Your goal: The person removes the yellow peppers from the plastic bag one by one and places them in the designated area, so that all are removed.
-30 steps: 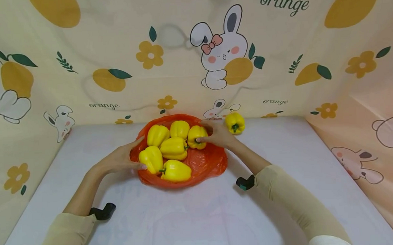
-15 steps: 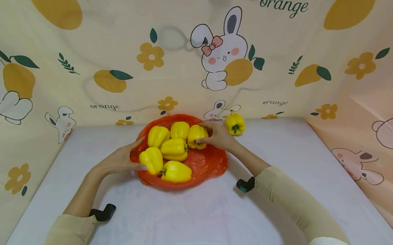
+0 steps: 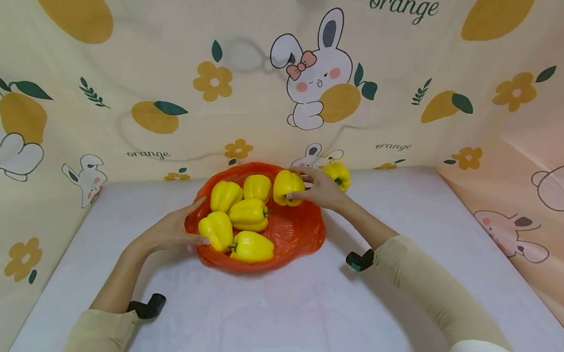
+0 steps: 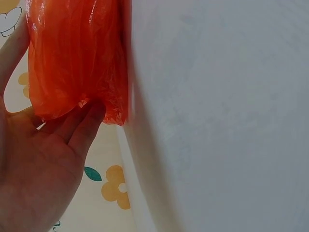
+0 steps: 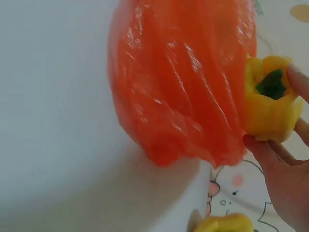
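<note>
In the head view a red plastic bag [image 3: 289, 231] stands with its mouth wide, several yellow bell peppers [image 3: 249, 215] inside. My left hand [image 3: 168, 231] grips the bag's left side, thumb over the rim, and the left wrist view has its fingers against the outer red film [image 4: 77, 53]. My right hand [image 3: 324, 191] pinches one yellow bell pepper [image 3: 288, 185] at the bag's back right. The right wrist view shows this pepper's green stem [image 5: 271, 86] between thumb and fingers, up beside the bag's rim. One more yellow bell pepper [image 3: 341, 174] lies outside the bag, partly behind my right hand.
The bag rests near the back of a white table [image 3: 269, 313]. A cream cloth [image 3: 251, 114] printed with rabbits and oranges rises behind and along both sides. Black wrist mounts [image 3: 148, 306] sit by both sleeves.
My right hand has raised the pinched pepper and shifted it slightly right, toward the bag's rim. My left hand keeps its hold, and the other peppers have not moved.
</note>
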Tool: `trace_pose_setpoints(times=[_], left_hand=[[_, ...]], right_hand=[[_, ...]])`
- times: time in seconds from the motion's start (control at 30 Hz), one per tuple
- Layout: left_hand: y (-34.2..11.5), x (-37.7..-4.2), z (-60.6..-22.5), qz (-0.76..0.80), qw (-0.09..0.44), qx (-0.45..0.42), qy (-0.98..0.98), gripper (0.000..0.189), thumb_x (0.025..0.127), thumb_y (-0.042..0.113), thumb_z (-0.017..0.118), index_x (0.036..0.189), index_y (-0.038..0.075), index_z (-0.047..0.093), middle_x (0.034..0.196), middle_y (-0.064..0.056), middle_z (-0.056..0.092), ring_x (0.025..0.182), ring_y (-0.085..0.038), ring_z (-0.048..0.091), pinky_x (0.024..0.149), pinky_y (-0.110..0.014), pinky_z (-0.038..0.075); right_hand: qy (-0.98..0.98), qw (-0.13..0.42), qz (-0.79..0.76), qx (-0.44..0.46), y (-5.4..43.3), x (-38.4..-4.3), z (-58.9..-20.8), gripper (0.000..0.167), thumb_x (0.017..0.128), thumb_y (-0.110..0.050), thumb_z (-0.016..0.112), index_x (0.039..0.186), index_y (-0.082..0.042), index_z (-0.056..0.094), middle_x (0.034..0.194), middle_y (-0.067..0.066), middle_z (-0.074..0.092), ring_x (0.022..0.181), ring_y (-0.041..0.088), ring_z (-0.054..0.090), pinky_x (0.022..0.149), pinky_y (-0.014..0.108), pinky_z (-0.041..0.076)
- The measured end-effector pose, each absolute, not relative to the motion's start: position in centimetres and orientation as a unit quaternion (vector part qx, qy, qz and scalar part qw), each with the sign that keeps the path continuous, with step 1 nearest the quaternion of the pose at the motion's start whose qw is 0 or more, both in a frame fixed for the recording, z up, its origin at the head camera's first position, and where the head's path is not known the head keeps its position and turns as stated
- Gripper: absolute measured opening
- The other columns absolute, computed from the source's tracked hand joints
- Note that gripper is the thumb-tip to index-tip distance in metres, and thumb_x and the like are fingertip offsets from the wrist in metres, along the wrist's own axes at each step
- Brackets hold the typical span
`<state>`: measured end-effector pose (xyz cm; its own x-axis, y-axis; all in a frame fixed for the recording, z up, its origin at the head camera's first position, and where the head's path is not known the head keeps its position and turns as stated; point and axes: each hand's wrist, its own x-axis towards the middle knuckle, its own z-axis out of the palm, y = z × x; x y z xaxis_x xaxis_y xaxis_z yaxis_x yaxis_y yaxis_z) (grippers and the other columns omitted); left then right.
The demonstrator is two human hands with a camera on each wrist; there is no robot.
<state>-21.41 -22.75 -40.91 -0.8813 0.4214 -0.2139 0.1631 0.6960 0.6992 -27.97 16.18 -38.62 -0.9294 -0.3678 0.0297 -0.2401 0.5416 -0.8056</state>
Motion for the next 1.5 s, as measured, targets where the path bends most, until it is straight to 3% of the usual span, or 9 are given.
trace_pose_setpoints(times=[0.23,0.57,0.83,0.93,1.07,1.3,1.5], left_hand=[[-22.6,-21.4,-40.8,0.351,0.179,0.169,0.903,0.112,0.079,0.050,0.080,0.160,0.014,0.013,0.157,-0.022,0.032,0.119,-0.035,0.049,0.104,-0.057,0.044],[-22.7,-21.5,-40.8,0.350,0.175,0.168,0.905,0.112,0.079,0.051,0.079,0.161,0.015,0.012,0.159,-0.023,0.028,0.138,-0.042,0.035,0.108,-0.063,0.035],[-22.8,-21.6,-40.9,0.348,0.182,0.165,0.905,0.113,0.079,0.053,0.078,0.161,0.015,0.011,0.159,-0.022,0.028,0.141,-0.044,0.031,0.108,-0.065,0.033],[-22.8,-21.5,-40.8,0.347,0.186,0.162,0.905,0.113,0.079,0.054,0.078,0.161,0.014,0.010,0.159,-0.023,0.028,0.137,-0.043,0.035,0.108,-0.064,0.035],[-22.8,-21.6,-40.8,0.344,0.185,0.164,0.906,0.113,0.079,0.053,0.078,0.161,0.014,0.011,0.158,-0.023,0.030,0.124,-0.037,0.047,0.106,-0.061,0.040],[-22.8,-21.6,-41.0,0.358,0.182,0.166,0.901,0.112,0.079,0.049,0.080,0.160,0.012,0.013,0.158,-0.022,0.030,0.136,-0.041,0.038,0.107,-0.060,0.038],[-22.8,-21.6,-40.8,0.354,0.178,0.164,0.903,0.112,0.079,0.050,0.080,0.160,0.012,0.013,0.158,-0.022,0.030,0.136,-0.042,0.037,0.107,-0.062,0.037]], right_hand=[[0.874,0.065,-0.452,-0.164,18.0,-28.2,-37.6,0.073,0.082,-0.036,0.082,0.146,-0.023,0.050,0.145,0.006,0.049,0.125,0.034,0.054,0.099,0.045,0.052],[0.868,0.062,-0.466,-0.160,20.6,-28.7,-36.6,0.073,0.083,-0.032,0.082,0.148,-0.026,0.048,0.141,0.008,0.051,0.120,0.034,0.057,0.090,0.045,0.056],[0.864,0.063,-0.473,-0.161,22.8,-29.1,-36.2,0.074,0.088,-0.028,0.077,0.151,-0.017,0.041,0.145,0.011,0.047,0.124,0.037,0.053,0.100,0.050,0.049],[0.862,0.060,-0.478,-0.160,23.7,-29.4,-36.0,0.072,0.091,-0.026,0.074,0.153,-0.016,0.039,0.147,0.011,0.045,0.126,0.039,0.050,0.104,0.053,0.046],[0.862,0.054,-0.482,-0.149,24.6,-29.8,-35.8,0.071,0.092,-0.028,0.073,0.153,-0.021,0.039,0.150,0.009,0.043,0.129,0.038,0.047,0.106,0.055,0.042],[0.863,0.049,-0.488,-0.121,26.7,-30.1,-35.9,0.072,0.093,-0.032,0.072,0.155,-0.027,0.036,0.157,0.006,0.035,0.134,0.037,0.040,0.109,0.056,0.038],[0.864,0.045,-0.491,-0.104,28.0,-30.1,-35.6,0.072,0.094,-0.031,0.070,0.156,-0.030,0.034,0.160,0.005,0.030,0.135,0.039,0.039,0.110,0.058,0.036]])
